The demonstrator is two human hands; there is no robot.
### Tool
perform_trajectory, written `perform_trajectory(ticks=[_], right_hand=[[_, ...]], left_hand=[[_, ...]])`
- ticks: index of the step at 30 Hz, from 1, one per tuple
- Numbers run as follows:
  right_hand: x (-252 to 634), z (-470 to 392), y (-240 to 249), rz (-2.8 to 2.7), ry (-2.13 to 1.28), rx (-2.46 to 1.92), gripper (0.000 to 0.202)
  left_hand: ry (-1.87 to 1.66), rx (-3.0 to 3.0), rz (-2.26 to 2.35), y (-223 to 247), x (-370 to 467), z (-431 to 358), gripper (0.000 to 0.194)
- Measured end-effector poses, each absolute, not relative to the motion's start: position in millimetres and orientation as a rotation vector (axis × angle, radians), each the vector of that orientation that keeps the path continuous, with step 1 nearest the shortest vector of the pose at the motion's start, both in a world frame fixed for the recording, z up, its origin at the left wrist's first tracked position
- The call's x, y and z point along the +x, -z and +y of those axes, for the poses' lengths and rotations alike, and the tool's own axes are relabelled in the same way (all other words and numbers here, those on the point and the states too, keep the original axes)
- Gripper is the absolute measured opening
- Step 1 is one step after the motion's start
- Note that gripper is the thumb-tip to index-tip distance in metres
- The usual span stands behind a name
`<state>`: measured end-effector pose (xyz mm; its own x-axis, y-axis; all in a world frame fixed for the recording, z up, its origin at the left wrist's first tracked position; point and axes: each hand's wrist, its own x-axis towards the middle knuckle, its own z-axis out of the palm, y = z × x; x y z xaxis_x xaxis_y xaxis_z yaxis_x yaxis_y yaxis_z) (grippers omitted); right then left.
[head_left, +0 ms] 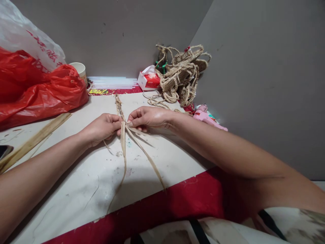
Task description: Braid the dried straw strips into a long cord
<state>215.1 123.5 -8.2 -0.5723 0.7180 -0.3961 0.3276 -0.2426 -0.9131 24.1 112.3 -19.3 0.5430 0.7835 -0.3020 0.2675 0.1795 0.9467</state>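
Note:
A braid of dry, straw-like strips (119, 107) runs away from me across the white table (83, 196). Both hands pinch it at its near end. My left hand (105, 127) is closed on the braid from the left side. From the right, my right hand (148, 117) closes thumb and fingers on the same spot, touching the strips there. Several loose strips (146, 154) fan out from the pinch toward me, and the longest reach near the red table edge. The exact crossing of the strips is partly hidden by my fingers.
A red plastic bag (38, 88) and long dry leaf strips (38, 140) lie at left. Behind stand a paper cup (80, 70), clear sticks (111, 82), a tissue pack (151, 80) and a heap of braided cord (180, 74). A pink glue gun-like tool (207, 117) lies at right.

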Motion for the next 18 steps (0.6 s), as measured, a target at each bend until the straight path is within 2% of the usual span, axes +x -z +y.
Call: perform_trajectory(ticks=[5,11,13,18], right_hand=[[215.2,121.3,3.6,-1.856,-1.811,-1.261,0.010],[220.0,120.1,-0.2,-2.087,-1.472,-1.286,0.017],[219.9,119.5,-1.0,-2.069,-1.538,-1.279,0.019],[214.4,120.2,-5.7,-1.687,-1.952,-1.310,0.022]], left_hand=[[-0.450,1.412,0.993,20.7,20.8,114.4,0.020],[-0.455,1.478,1.021,20.4,20.8,114.8,0.021],[-0.475,1.540,1.043,20.7,22.0,114.2,0.023],[-0.534,1.718,1.001,18.8,23.7,114.6,0.029]])
